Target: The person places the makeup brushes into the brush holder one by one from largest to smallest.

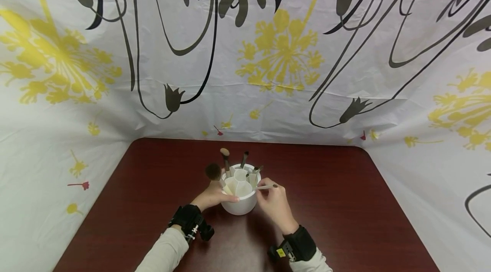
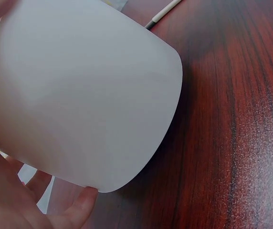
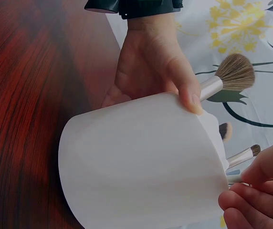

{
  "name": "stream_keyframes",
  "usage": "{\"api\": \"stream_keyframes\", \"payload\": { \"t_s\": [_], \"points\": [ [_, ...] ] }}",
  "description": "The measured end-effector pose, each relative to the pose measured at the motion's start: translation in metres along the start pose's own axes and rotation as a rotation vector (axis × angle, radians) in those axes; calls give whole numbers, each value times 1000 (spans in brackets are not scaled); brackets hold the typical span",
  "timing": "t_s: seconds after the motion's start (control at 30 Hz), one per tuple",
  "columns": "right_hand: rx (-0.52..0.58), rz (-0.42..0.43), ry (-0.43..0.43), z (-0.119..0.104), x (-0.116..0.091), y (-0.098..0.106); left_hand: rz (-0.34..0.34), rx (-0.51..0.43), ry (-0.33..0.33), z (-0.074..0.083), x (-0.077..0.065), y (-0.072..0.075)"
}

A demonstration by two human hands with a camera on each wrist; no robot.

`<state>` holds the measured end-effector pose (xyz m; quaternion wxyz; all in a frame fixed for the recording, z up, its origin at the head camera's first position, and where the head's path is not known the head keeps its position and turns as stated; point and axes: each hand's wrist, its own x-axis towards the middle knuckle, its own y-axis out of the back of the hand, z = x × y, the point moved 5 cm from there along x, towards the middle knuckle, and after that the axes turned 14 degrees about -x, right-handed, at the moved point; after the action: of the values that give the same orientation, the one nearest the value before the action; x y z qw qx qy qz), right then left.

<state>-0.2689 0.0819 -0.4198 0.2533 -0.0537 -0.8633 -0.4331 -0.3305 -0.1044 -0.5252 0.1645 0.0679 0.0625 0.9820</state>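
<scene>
A white round brush holder [image 1: 238, 208] with several compartments stands on the table, makeup brushes poking out of its top. My left hand [image 1: 212, 195] grips it from the left side, thumb over the rim, as the right wrist view also shows the left hand [image 3: 151, 67]. At the holder's right rim, my right hand [image 1: 275, 204] pinches a slim makeup brush [image 1: 266, 187] with a pale handle and small dark tip, lying nearly level in the head view. In the right wrist view the right fingers [image 3: 256, 202] are close against the rim and partly cover this brush.
Inside the holder stand a large fluffy brush [image 1: 213, 172], a tan-tipped brush [image 1: 225, 157], a dark-tipped brush [image 1: 244, 159] and several smaller ones. The dark red wooden table [image 1: 172, 169] meets a white floral-patterned cloth [image 1: 230, 114] at its back and sides.
</scene>
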Motion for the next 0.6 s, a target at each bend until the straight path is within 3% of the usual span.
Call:
{"api": "stream_keyframes", "payload": {
  "t_s": [0.2, 0.3, 0.43, 0.6],
  "points": [
    [10, -7, 8, 1, -1, -1, 18, -53, 140, 43, -10, -5],
    [-3, -29, -4, 2, -1, -1, 25, -48, 152, 43, -10, -5],
    [-30, -51, -11, 3, -2, -1, 34, -33, 159, 28, -6, -3],
    [-42, -29, -16, 10, -6, 0, 26, -23, 201, 28, -8, -2]
  ]
}}
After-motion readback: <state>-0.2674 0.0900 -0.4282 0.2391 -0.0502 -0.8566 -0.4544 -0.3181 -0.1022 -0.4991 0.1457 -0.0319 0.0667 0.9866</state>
